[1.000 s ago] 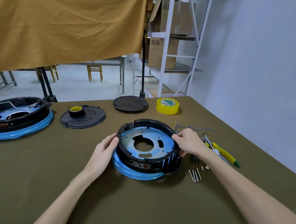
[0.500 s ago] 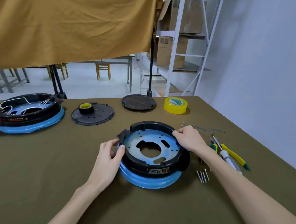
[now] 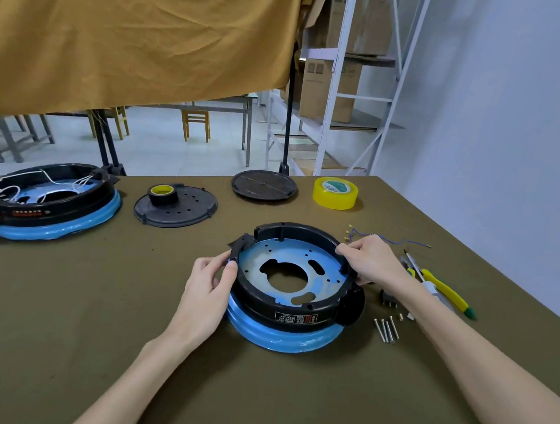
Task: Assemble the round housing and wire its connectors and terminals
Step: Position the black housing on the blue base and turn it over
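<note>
Both hands grip round housing (image 3: 294, 298) rim, black ring w/ blue base

Label print on round housing (image 3: 295, 318): too small to read. Right hand (image 3: 372, 260): fingertips hidden behind housing rim; covers part of thin wires (image 3: 398, 241). Second housing (image 3: 48, 197): left edge cut off by frame. Small parts beside screws (image 3: 386, 329): too small to identify.

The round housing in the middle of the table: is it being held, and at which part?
Yes. Both hands hold the round housing by its black rim: the left hand grips the left side near a notch, the right hand the far right side.
</note>
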{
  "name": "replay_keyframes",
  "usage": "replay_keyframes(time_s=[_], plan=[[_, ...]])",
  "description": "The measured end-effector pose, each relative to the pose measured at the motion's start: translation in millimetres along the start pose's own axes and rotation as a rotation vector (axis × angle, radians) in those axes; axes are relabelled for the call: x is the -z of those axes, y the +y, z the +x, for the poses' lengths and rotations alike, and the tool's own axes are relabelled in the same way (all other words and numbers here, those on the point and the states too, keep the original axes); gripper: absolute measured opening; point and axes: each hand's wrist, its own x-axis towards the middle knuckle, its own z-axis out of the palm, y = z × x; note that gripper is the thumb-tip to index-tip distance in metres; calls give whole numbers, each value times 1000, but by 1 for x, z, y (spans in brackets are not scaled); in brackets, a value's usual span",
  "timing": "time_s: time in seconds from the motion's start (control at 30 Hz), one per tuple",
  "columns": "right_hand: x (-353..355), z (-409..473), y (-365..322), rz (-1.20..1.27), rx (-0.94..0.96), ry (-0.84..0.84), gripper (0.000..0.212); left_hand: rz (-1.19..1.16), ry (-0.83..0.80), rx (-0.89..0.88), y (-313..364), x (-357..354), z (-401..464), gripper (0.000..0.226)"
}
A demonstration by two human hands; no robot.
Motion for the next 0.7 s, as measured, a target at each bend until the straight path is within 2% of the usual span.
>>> replay_keyframes(time_s=[0.13,0.37,0.47,0.53,0.63,0.7], plan=[[-2,4,-2,-11,-15,4,44,14,9,6,-1,1,1,54],[-1,8,-2,-20,12,-33,39,36,24,-1,3,0,0,55],[1,9,0,11,4,-68,44,27,25,0,5,0,-3,53],[5,8,1,110,-36,-129,48,14,23,3,7,-1,-4,52],[13,4,7,367,-157,-202,44,15,25,8,9,-1,-5,48],[14,2,11,427,-175,-224,39,19,24,12,10,-1,-5,45]])
